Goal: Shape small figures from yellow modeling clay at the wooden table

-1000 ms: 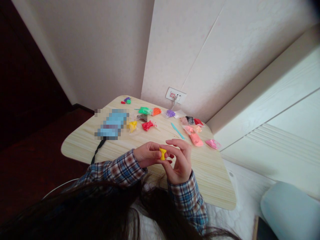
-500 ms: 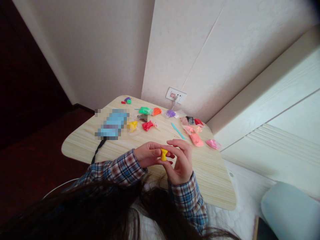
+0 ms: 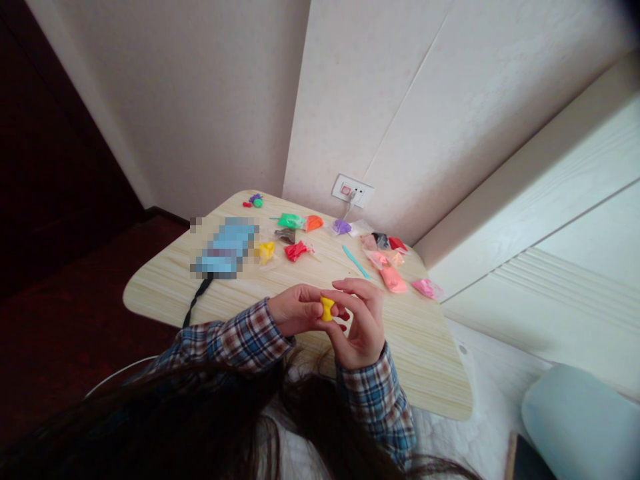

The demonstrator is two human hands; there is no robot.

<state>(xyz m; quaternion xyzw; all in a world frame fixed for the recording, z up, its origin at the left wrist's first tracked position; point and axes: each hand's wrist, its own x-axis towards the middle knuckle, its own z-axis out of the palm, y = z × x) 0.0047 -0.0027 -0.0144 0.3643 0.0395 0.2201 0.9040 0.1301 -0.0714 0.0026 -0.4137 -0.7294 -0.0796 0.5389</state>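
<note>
A small lump of yellow modelling clay (image 3: 327,309), narrowed at its middle, is between my two hands above the near part of the table. My left hand (image 3: 299,309) grips it from the left, thumb and fingers closed on its side. From the right, my right hand (image 3: 361,321) pinches the lump between thumb and index finger at its top and bottom; the other fingers curl loosely. Beyond the hands lie a light-blue clay knife (image 3: 355,261), a bag of red clay (image 3: 297,251) and a bag of yellow clay (image 3: 266,252).
A blurred-out blue device (image 3: 226,248) with a black cable lies at the left of the table (image 3: 430,360). Bags of green clay (image 3: 291,221), purple clay (image 3: 342,227) and coral clay (image 3: 393,279) lie farther back. Small clay pieces (image 3: 257,201) sit in the far corner. A wall socket (image 3: 353,191) is behind.
Both hands stay almost in place around the yellow clay. The lump has shifted very slightly left; nothing was let go or picked up.
</note>
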